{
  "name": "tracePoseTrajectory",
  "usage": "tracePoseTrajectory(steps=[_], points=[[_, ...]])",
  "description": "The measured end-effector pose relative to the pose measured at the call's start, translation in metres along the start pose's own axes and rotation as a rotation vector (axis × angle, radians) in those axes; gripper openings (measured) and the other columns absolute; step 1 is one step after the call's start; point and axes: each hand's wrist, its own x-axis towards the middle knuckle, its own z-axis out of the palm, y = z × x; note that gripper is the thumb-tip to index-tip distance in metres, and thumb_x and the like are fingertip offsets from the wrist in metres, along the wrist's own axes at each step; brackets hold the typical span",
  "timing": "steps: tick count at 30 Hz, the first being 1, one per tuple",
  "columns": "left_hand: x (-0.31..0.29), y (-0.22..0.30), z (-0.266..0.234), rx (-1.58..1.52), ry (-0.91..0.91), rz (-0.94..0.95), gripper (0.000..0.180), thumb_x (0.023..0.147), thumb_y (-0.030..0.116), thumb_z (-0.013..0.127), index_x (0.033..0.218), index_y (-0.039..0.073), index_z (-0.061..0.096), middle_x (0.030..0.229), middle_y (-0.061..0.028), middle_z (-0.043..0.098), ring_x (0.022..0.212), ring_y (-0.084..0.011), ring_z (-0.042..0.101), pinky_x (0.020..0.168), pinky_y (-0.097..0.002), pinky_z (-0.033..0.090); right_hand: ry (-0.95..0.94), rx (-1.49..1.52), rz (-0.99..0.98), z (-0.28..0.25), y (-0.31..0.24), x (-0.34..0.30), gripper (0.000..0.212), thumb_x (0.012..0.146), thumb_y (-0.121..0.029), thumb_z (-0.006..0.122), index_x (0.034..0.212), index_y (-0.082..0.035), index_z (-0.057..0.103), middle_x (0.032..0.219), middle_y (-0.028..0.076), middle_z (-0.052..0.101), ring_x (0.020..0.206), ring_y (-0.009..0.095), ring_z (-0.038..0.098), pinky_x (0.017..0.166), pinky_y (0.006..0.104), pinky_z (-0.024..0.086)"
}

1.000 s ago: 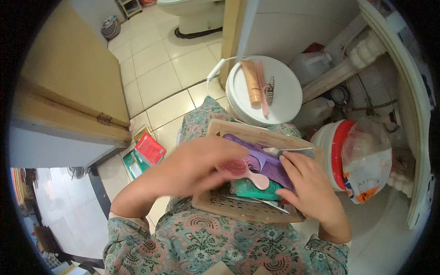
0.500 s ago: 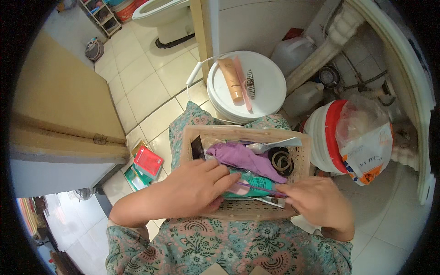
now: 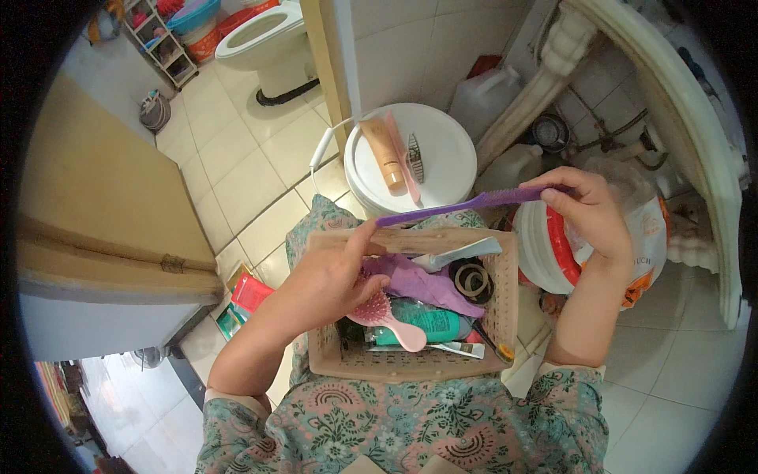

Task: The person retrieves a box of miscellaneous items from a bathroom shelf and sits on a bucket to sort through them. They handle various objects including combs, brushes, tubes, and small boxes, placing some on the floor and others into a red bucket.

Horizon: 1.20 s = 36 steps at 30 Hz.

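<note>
A long purple comb (image 3: 442, 212) spans the air above the far rim of a beige plastic basket (image 3: 320, 347) on my lap. My right hand (image 3: 588, 207) grips its right end between thumb and fingers. At its other end is my left hand (image 3: 335, 272), the index finger against the tip and the thumb apart, lower down. Below that thumb lies a pink hairbrush (image 3: 404, 333), partly hidden by the hand. The basket also holds a purple cloth (image 3: 422, 286), a teal package (image 3: 433, 322), black and tan hair ties (image 3: 472, 279) and a pale tube (image 3: 466, 251).
Beyond the basket stands a white lidded bucket (image 3: 454, 150), with a tan tube (image 3: 380, 154), a pink comb (image 3: 403, 162) and a dark hair clip (image 3: 415, 158) on top. A red-banded bucket (image 3: 545, 253) is at right, beneath a basin. A door (image 3: 103, 189) stands left.
The purple comb has risen from inside the basket to above its far rim. My right hand has moved up and right with it. The pink hairbrush shows more.
</note>
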Motion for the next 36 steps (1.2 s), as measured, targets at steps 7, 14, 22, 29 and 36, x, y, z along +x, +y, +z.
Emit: tracePoseTrajectory(steps=[7,14,22,29,36], points=[[0.006,0.007,0.008,0.220,0.067,0.195,0.071,0.074,0.009,0.062,0.134,-0.001,0.026,0.096,-0.0149,0.062,0.090,-0.0310,0.059,0.074,-0.0377,0.048,0.355,0.268,0.017,0.004,0.060,0.019,0.016,0.084,-0.009,0.058,0.097,-0.001,0.064,0.087,0.001,0.062,0.082,0.010,0.054,0.072,0.0230,0.043],[0.015,0.017,0.007,0.275,-0.034,0.292,0.065,0.073,0.008,0.059,0.132,0.001,0.031,0.092,-0.0135,0.061,0.088,-0.0312,0.058,0.071,-0.0401,0.047,0.537,-0.075,-0.017,0.050,0.149,0.072,0.023,0.085,-0.018,0.058,0.105,-0.007,0.063,0.089,0.012,0.065,0.079,0.018,0.060,0.073,0.0292,0.046],[0.017,0.026,0.016,0.310,-0.113,0.172,0.045,0.074,0.015,0.062,0.114,0.003,0.045,0.091,-0.0153,0.059,0.081,-0.0349,0.059,0.069,-0.0423,0.048,0.547,-0.221,0.103,0.083,0.170,0.103,0.025,0.085,-0.020,0.054,0.108,-0.013,0.063,0.099,0.015,0.063,0.088,0.031,0.061,0.074,0.0357,0.047],[0.018,0.033,0.015,0.537,-0.126,0.296,0.027,0.068,0.013,0.061,0.093,0.005,0.055,0.084,-0.0099,0.053,0.074,-0.0251,0.060,0.064,-0.0371,0.046,0.384,-0.321,-0.051,0.109,0.173,0.119,0.031,0.082,-0.017,0.055,0.112,-0.008,0.059,0.108,0.015,0.059,0.095,0.033,0.058,0.082,0.0380,0.046],[-0.006,0.038,-0.040,0.242,0.136,0.241,0.024,0.062,0.005,0.063,0.085,0.007,0.058,0.085,-0.0069,0.054,0.078,-0.0228,0.056,0.067,-0.0334,0.042,0.072,-0.346,-0.136,0.111,0.182,0.111,0.052,0.079,-0.014,0.064,0.127,-0.009,0.046,0.131,0.018,0.043,0.120,0.030,0.043,0.098,0.0336,0.036]])
